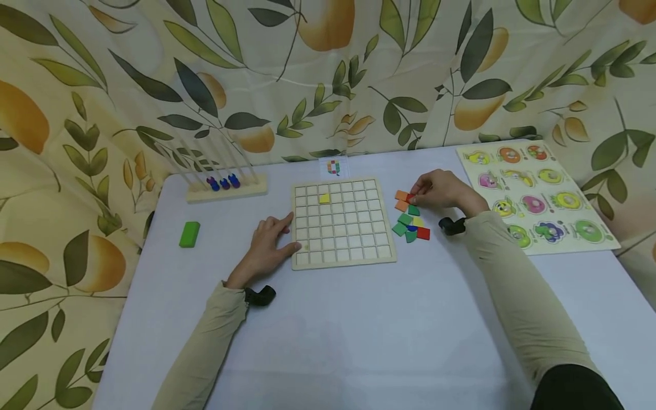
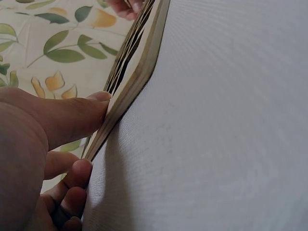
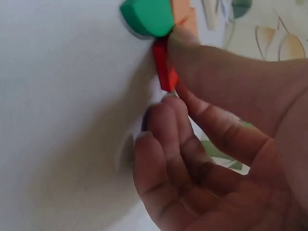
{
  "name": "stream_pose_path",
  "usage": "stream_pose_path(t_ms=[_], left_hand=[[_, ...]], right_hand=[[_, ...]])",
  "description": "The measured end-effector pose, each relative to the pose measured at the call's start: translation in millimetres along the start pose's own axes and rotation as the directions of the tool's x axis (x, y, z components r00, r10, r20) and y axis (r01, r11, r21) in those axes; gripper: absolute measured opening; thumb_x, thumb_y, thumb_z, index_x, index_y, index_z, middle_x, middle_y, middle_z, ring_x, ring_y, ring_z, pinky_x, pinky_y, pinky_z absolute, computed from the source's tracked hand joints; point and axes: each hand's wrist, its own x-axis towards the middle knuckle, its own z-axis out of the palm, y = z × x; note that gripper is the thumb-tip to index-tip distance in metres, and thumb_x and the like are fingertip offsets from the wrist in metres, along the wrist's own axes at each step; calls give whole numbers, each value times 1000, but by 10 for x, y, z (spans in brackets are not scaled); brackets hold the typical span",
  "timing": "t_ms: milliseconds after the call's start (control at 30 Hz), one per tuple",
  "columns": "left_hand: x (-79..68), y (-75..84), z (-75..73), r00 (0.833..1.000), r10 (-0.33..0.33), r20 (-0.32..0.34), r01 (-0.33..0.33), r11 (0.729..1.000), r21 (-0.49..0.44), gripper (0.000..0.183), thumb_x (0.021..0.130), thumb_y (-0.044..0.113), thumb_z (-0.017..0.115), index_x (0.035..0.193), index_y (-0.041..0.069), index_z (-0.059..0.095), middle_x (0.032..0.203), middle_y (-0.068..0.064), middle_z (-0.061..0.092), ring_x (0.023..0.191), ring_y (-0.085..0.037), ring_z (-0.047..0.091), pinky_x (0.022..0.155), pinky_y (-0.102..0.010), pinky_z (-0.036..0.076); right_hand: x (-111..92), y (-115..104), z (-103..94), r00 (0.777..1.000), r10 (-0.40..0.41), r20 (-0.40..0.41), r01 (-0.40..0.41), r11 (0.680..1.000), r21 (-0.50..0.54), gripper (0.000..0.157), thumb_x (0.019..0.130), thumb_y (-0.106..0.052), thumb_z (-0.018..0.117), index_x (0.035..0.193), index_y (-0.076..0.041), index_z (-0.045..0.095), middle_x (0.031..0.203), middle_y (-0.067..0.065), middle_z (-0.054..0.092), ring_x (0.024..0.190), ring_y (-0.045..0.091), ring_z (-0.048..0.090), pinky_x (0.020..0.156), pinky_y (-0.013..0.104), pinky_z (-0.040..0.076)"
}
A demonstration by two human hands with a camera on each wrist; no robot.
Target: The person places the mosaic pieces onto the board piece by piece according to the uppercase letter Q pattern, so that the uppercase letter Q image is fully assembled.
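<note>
A square wooden grid board (image 1: 344, 266) lies on the table with one yellow tile (image 1: 324, 198) in an upper cell. My left hand (image 1: 267, 244) rests at the board's left edge, thumb and fingertips touching the rim; in the left wrist view the thumb (image 2: 77, 118) lies against the wooden edge. Right of the board, my right hand (image 1: 442, 191) pinches a red tile (image 3: 165, 65) between thumb and index finger, its other fingers loosely bent. Beside it lie orange tiles (image 1: 401, 205), green tiles (image 1: 399, 229), another red tile (image 1: 423, 233), and partly covered yellow and blue ones.
A small pattern card (image 1: 334, 167) sits behind the board. At the back left stands a pegged wooden rack (image 1: 225, 193) with several blue and purple beads. A green block (image 1: 189, 234) lies at left. A fruit picture board (image 1: 550, 193) lies at right, near my right forearm.
</note>
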Motion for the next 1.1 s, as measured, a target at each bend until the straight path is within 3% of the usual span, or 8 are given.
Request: stream_pose_path(t_ms=[333,633,867,1100], left_hand=[[19,12,4,1000,23,-20,-23,1000,-3,79,99,27,76,164,6,37,116,-12,54,99,-25,36,92,-40,27],[-2,15,4,1000,18,-17,-18,1000,1,79,98,25,77,164,4,38,115,-13,54,99,-26,37,93,-40,27],[-15,12,12,999,26,-22,-26,1000,-1,78,98,24,77,163,4,38,116,-14,54,99,-26,37,93,-41,27],[-15,24,1,1000,17,-16,-17,1000,2,80,97,24,77,164,5,38,117,-14,54,100,-27,37,93,-40,27]], right_hand=[[48,7,-51,1000,-14,8,14,1000,-24,28,100,-21,74,115,3,66,109,19,70,97,30,58,80,36,45],[89,66,-56,998,-15,-60,23,990,143,37,102,-23,71,134,-6,61,104,14,67,98,29,54,81,39,41],[147,-45,39,986,-46,-161,78,978,196,35,100,-29,76,125,-5,69,92,12,73,93,26,55,84,39,39],[260,-196,158,983,-56,-174,107,948,299,39,98,-26,79,129,-6,68,105,11,78,90,17,69,84,30,47]])
